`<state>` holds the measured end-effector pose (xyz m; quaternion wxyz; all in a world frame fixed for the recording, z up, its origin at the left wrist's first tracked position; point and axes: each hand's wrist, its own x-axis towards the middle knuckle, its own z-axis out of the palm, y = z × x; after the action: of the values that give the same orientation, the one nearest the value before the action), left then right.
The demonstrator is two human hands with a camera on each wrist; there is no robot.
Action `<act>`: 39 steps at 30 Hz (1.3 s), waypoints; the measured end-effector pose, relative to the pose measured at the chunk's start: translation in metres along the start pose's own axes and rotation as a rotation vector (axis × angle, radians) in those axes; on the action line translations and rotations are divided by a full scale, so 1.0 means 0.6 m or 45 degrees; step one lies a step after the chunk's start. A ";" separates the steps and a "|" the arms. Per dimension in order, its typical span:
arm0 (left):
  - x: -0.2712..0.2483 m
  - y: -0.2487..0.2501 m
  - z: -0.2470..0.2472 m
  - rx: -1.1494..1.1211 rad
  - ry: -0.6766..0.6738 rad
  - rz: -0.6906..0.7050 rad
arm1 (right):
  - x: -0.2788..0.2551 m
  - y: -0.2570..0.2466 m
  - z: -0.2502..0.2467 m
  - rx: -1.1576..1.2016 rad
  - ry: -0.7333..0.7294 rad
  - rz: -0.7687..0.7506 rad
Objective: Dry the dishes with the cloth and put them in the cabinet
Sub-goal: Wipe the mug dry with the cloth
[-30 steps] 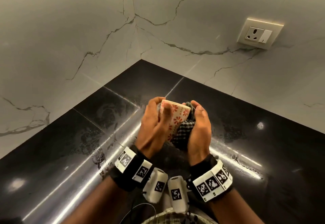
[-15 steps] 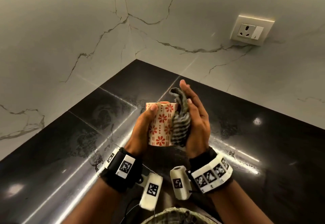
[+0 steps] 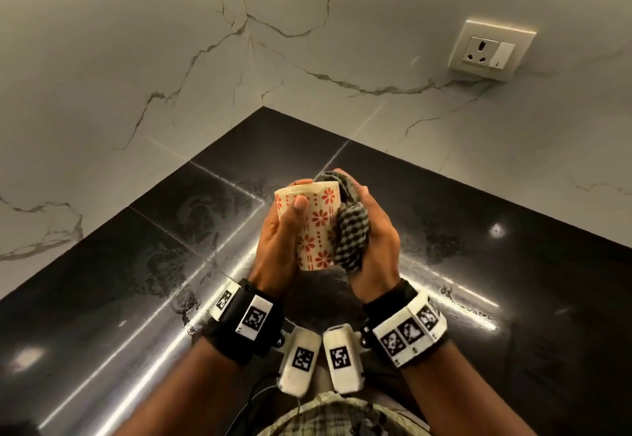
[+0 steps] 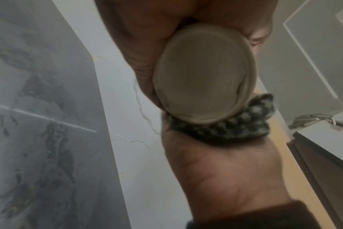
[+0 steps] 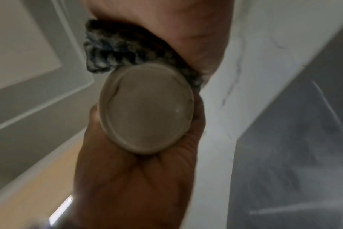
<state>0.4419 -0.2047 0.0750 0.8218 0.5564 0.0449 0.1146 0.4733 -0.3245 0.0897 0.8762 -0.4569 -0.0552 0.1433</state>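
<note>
A cream cup point(image 3: 316, 227) with red flower prints stands upright above the counter, gripped by my left hand point(image 3: 273, 244) with the thumb on its near side. My right hand point(image 3: 379, 240) holds a bunched black-and-white checked cloth point(image 3: 352, 234) against the cup's right side, fingers curled over the rim. From below, the left wrist view shows the cup's plain base point(image 4: 204, 72), the cloth point(image 4: 225, 125) and my right palm point(image 4: 221, 167). The right wrist view has the base point(image 5: 147, 108) between the cloth point(image 5: 117, 49) and my left hand point(image 5: 131, 178).
Below the hands lies a glossy black counter point(image 3: 136, 299) with wet streaks, set in a corner of white marble walls point(image 3: 171, 76). A wall socket point(image 3: 490, 49) sits at the upper right. A pale cabinet door point(image 4: 313, 46) with a metal hinge point(image 4: 313, 119) shows overhead.
The cup went from tilted to upright in my left hand. My right fingers, stretched out along the cloth half a second ago, now curl over the cup's rim.
</note>
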 end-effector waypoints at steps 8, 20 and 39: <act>0.002 -0.023 -0.006 0.599 -0.057 0.614 | 0.020 -0.023 -0.023 0.387 0.058 0.620; 0.003 -0.013 -0.011 0.468 0.058 0.754 | 0.013 0.012 -0.027 0.422 -0.091 0.756; 0.040 0.004 -0.005 0.771 -0.032 0.931 | -0.003 -0.018 -0.051 0.169 0.095 0.439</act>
<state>0.4645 -0.1952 0.0771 0.5287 0.7517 -0.1326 0.3713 0.4809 -0.3552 0.0811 0.8682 -0.4058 0.0661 0.2777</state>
